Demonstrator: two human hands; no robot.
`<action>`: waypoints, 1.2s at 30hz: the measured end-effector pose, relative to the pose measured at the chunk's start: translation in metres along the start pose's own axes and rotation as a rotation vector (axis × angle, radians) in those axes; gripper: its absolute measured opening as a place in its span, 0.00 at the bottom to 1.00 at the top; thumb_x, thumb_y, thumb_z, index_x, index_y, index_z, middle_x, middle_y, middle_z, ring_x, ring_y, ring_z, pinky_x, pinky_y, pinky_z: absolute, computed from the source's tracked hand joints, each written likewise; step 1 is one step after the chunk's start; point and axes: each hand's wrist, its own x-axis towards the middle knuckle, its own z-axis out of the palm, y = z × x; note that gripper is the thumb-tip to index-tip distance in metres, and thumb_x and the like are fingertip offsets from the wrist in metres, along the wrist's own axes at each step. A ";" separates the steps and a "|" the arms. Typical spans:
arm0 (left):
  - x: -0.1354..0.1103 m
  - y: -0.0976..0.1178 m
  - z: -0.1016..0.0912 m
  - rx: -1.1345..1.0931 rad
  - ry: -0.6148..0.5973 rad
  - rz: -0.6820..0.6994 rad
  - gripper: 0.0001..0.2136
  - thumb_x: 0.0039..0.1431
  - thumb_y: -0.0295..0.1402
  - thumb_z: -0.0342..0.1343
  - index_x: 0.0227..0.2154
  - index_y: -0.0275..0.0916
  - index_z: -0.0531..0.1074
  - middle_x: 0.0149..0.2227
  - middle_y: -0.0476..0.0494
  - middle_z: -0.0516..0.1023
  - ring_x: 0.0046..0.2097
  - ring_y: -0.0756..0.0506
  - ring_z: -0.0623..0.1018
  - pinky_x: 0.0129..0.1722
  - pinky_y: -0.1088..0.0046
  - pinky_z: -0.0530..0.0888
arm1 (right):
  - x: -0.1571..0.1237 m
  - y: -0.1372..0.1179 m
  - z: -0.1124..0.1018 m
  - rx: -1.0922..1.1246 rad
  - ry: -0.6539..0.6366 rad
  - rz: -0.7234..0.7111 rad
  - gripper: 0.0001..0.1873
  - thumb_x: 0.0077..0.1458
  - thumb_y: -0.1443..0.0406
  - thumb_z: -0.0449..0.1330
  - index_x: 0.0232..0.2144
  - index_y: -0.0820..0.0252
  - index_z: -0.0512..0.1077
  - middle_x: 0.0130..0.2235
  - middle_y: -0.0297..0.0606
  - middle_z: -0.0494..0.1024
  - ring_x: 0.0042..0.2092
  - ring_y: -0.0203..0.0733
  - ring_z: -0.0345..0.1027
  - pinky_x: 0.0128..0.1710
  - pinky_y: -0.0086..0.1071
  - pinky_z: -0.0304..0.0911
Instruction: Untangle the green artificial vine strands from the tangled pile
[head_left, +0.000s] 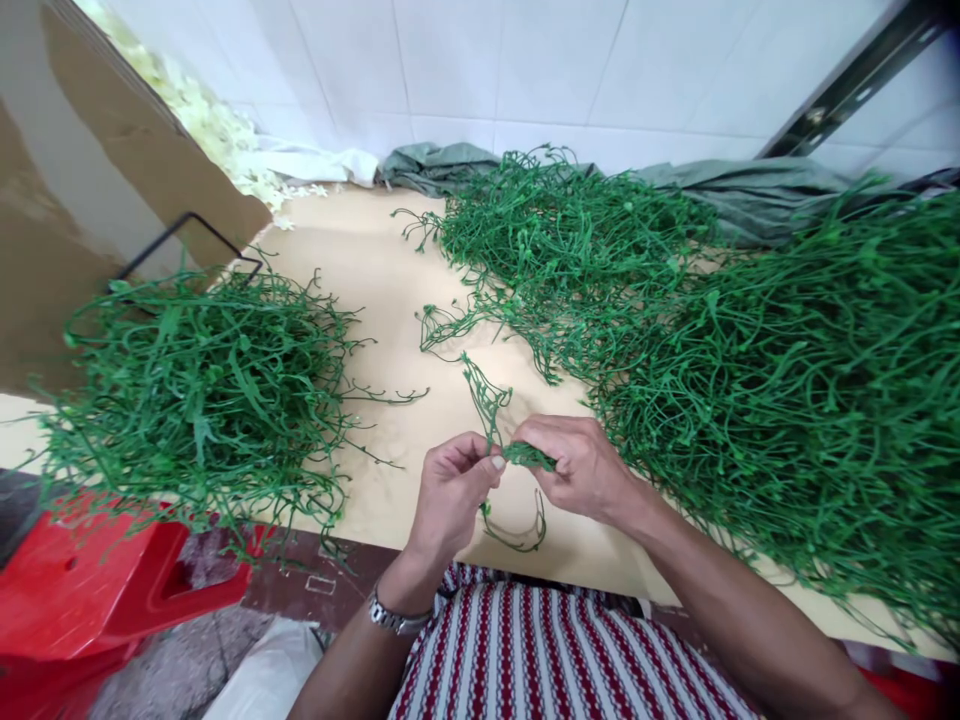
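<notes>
My left hand and my right hand meet over the near edge of the beige table. Both are closed in a pinch on one green plastic stem, which runs up and away from the fingers, with thin tails curling below them. A large heap of the same green stems lies to the right of my right hand. A smaller heap of stems lies at the left, partly over the table's edge.
A red plastic stool stands at the lower left, under the left heap. A brown cardboard sheet leans at the far left. Grey-green cloth and white scraps lie along the tiled wall. A metal bar slants at the upper right.
</notes>
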 end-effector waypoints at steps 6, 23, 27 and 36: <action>-0.007 0.006 0.003 0.017 0.009 -0.005 0.07 0.39 0.29 0.61 0.16 0.33 0.68 0.14 0.55 0.63 0.16 0.58 0.55 0.16 0.80 0.50 | 0.001 -0.005 -0.011 0.026 -0.039 -0.020 0.08 0.43 0.75 0.50 0.23 0.61 0.66 0.23 0.34 0.68 0.26 0.34 0.59 0.27 0.26 0.51; -0.007 0.017 -0.014 0.130 0.084 0.032 0.06 0.38 0.27 0.59 0.14 0.33 0.66 0.14 0.54 0.62 0.16 0.58 0.55 0.16 0.79 0.48 | -0.002 0.002 -0.056 -0.037 0.281 0.092 0.09 0.42 0.76 0.53 0.25 0.60 0.68 0.21 0.30 0.66 0.22 0.32 0.58 0.21 0.24 0.50; 0.000 0.017 -0.011 0.241 0.020 0.040 0.06 0.42 0.29 0.58 0.17 0.33 0.69 0.14 0.55 0.60 0.18 0.57 0.55 0.18 0.79 0.50 | 0.003 0.005 -0.052 -0.007 0.270 0.126 0.03 0.48 0.71 0.55 0.26 0.61 0.68 0.20 0.29 0.64 0.21 0.31 0.56 0.21 0.24 0.50; 0.005 0.008 -0.013 0.257 -0.022 0.075 0.10 0.49 0.36 0.55 0.27 0.33 0.74 0.13 0.55 0.57 0.18 0.56 0.55 0.19 0.77 0.50 | -0.009 0.017 -0.036 0.202 0.318 0.260 0.07 0.54 0.63 0.54 0.28 0.60 0.68 0.23 0.32 0.69 0.24 0.34 0.62 0.25 0.26 0.57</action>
